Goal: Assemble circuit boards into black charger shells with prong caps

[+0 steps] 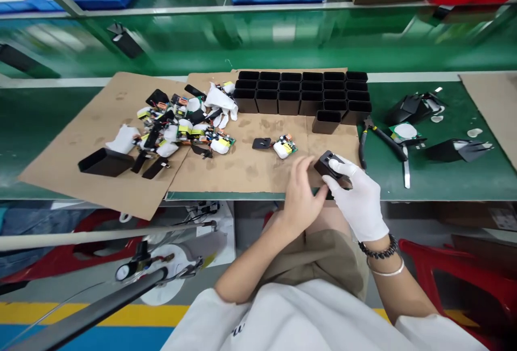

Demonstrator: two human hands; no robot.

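Note:
My right hand, in a white glove, is closed around a small black plastic case above the front edge of the bench. My left hand is bare and sits just left of that case, fingers extended and thumb apart, its thumb tip close to the case's lower end. Beyond my left hand, a small circuit board with white and yellow parts lies on the cardboard, beside a flat black end piece. A single black case stands in front of several rows of upright open black cases.
Left on the cardboard are a heap of circuit boards, a white glove and a black case on its side. Cutting pliers, a metal blade tool and black cases lie right. Behind runs a green belt.

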